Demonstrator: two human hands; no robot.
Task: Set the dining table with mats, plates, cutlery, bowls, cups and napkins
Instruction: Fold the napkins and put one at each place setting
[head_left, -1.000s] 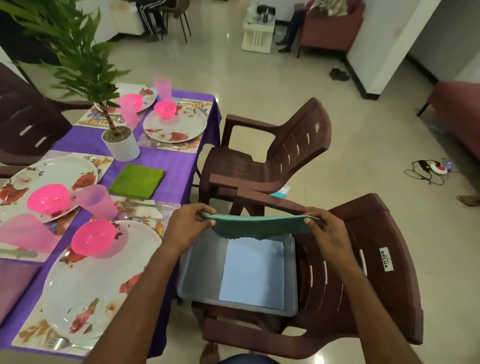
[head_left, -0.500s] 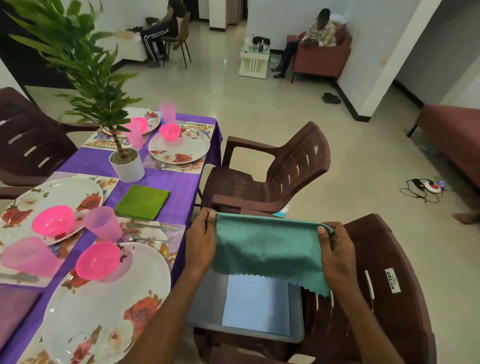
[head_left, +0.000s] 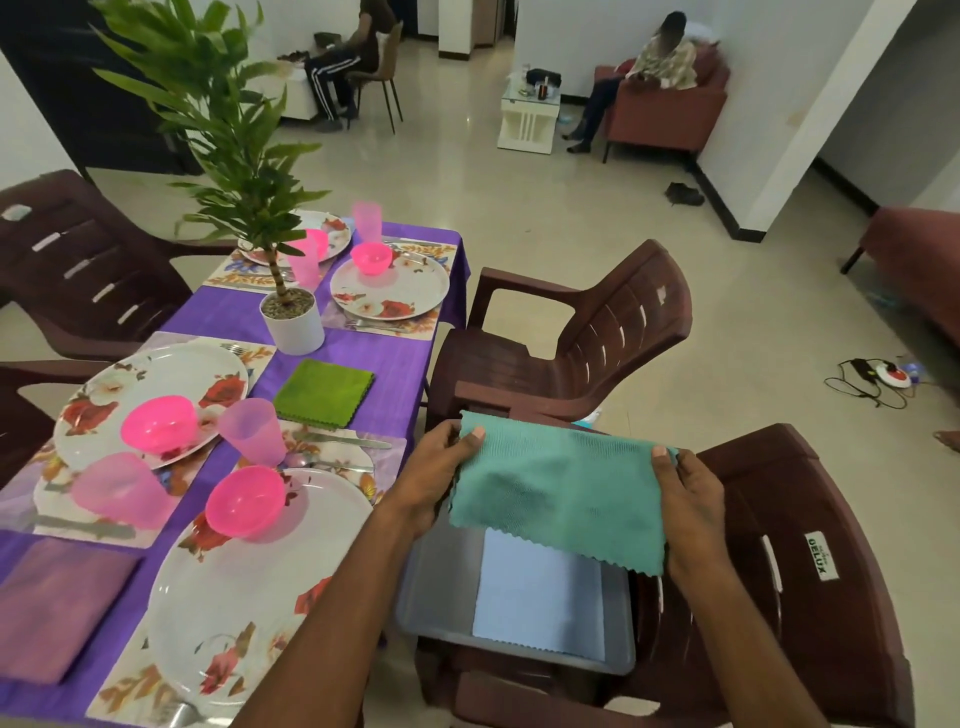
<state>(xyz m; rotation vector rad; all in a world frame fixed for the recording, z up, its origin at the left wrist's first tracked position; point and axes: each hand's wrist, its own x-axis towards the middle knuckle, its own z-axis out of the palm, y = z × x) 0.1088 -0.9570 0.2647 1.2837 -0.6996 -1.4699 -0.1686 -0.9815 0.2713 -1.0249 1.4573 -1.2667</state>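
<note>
Holding a teal napkin spread flat between both hands: left hand pinches its upper left corner with thumb on top and fingers curled behind, right hand pinches the right edge the same way. A second ago the cloth was only a thin bunched strip stretched between the hands, right over the grey tray; half a second ago it had dropped open, and now it hangs fully unfurled with its zigzag lower edge just above the tray. So the napkin is lifted out and shaken open, not yet on the table. Below the hands, a pale blue napkin lies in the tray, which sits on the seat of the near brown chair. Left of the left hand, the table already has a green napkin and a purple napkin laid down, plus floral plates, pink bowls and pink cups. My read: mats, plates, bowls, cups and cutlery look done, two napkins placed, this is the third, one more left in the tray. Next move likely needs a fold, then a carry leftwards to a setting with no napkin.
</note>
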